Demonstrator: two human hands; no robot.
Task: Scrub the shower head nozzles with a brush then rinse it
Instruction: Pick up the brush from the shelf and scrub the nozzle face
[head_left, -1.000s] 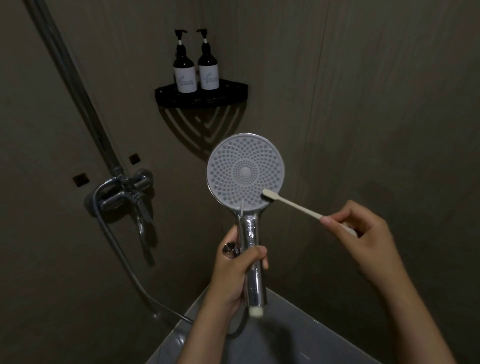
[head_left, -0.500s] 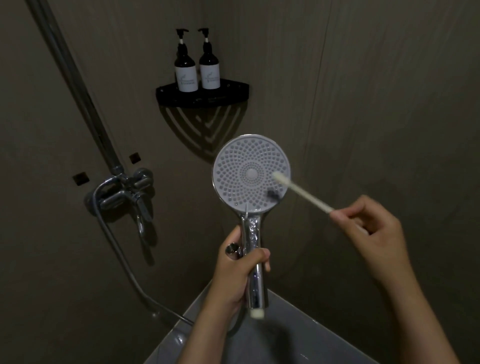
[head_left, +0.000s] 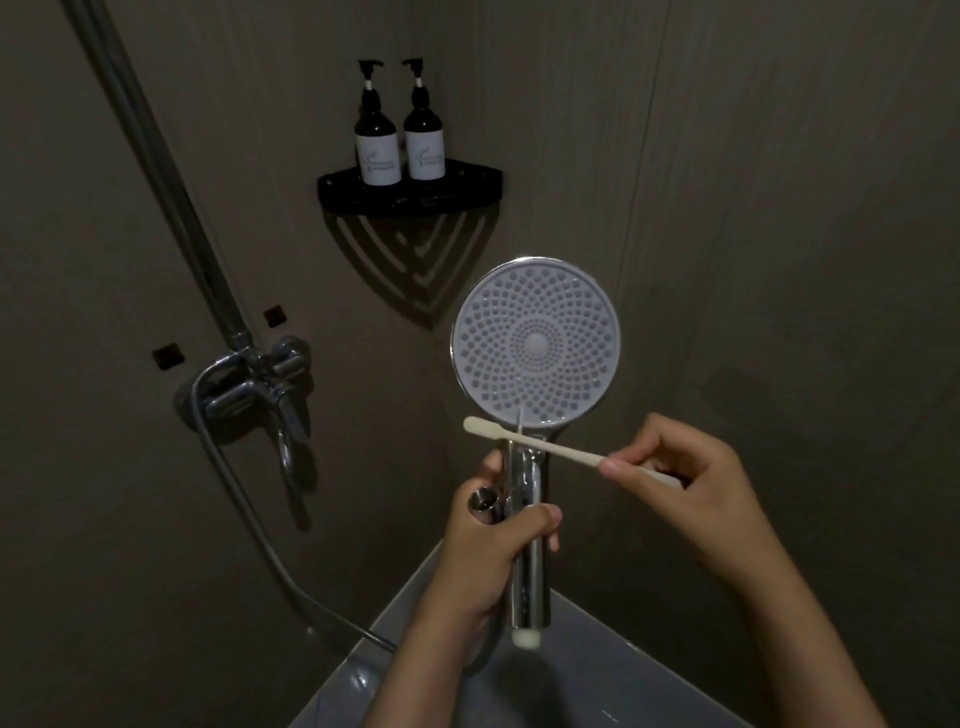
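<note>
A round shower head (head_left: 536, 343) with a pale grey nozzle face and a chrome handle stands upright, face toward me. My left hand (head_left: 491, 540) grips the chrome handle below the face. A cream toothbrush (head_left: 524, 441) lies almost level across the neck just under the face, its head sticking out to the left of the handle. My right hand (head_left: 685, 483) pinches the toothbrush's rear end between thumb and fingers. The bristles do not touch the nozzles.
A chrome mixer tap (head_left: 254, 389) and riser pipe sit on the left wall, with a hose (head_left: 270, 540) running down to the shower head. A black corner shelf (head_left: 410, 195) holds two pump bottles (head_left: 400, 140). A grey tub rim (head_left: 597, 670) lies below.
The toothbrush has swung from the right part of the nozzle face down and left, and now lies across the neck below the face. The shower head has shifted slightly right.
</note>
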